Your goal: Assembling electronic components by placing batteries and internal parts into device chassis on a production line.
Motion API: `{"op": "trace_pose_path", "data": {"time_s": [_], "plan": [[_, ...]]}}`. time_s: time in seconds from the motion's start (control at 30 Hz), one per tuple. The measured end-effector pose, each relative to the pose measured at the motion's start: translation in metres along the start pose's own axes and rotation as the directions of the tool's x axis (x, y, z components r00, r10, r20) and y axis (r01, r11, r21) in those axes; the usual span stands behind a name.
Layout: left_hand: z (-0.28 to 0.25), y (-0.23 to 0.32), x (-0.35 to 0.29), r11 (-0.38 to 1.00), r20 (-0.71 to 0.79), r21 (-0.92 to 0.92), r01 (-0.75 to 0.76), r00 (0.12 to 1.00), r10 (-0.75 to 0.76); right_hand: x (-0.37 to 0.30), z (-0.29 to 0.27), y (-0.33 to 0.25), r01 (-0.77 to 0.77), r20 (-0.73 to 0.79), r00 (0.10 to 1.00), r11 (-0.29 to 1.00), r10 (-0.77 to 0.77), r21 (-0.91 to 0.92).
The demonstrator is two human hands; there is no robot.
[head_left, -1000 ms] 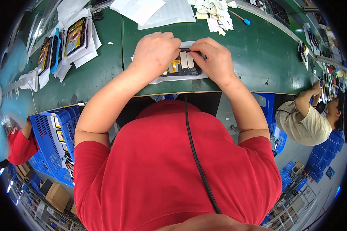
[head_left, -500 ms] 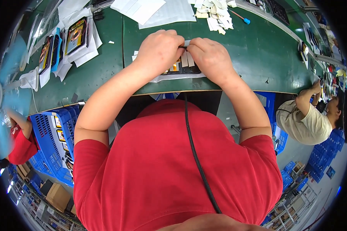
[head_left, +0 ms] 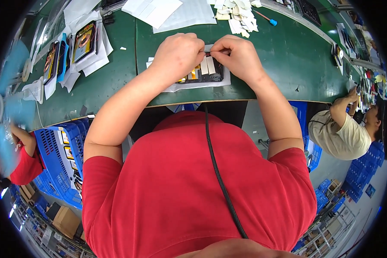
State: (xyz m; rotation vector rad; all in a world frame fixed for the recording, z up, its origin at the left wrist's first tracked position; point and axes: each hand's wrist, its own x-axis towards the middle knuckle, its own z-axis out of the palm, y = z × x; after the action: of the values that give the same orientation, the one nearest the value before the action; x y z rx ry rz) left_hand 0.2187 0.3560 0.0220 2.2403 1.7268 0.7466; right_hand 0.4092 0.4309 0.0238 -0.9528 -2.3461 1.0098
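Observation:
A flat black electronic device (head_left: 218,75) with orange-yellow parts and two pale strips (head_left: 207,66) lies on a white sheet (head_left: 225,81) near the bench's front edge. Over its left part, my left hand (head_left: 178,56) is closed, fingertips at the device's far edge. My right hand (head_left: 238,59) pinches with thumb and forefinger at the same edge, a little to the right. Between the two sets of fingertips shows something thin and dark, too small to name. The left hand hides much of the device's left side.
A heap of pale paper pieces (head_left: 241,17) and a blue-handled tool (head_left: 272,22) lie at the back. Similar devices (head_left: 85,42) rest on papers at the left. Blue crates (head_left: 56,159) stand below the bench. Co-workers (head_left: 339,131) sit at both sides.
My right hand has shifted slightly right, its thumb and forefinger now in a plain pinch. More of the device and its pale strips shows. The left hand stays nearly in place.

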Motion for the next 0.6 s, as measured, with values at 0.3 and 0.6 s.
{"op": "trace_pose_path", "data": {"time_s": [0.3,0.6], "plan": [[0.000,-0.003,0.001,0.999,0.022,-0.018,0.032,0.999,-0.032,0.001,-0.001,-0.014,0.297,0.105,0.954,0.853,-0.280,-0.429],[0.000,-0.006,0.000,0.999,0.024,-0.028,0.024,0.999,-0.024,0.002,0.011,-0.020,0.311,0.088,0.942,0.749,-0.323,-0.585]]}}
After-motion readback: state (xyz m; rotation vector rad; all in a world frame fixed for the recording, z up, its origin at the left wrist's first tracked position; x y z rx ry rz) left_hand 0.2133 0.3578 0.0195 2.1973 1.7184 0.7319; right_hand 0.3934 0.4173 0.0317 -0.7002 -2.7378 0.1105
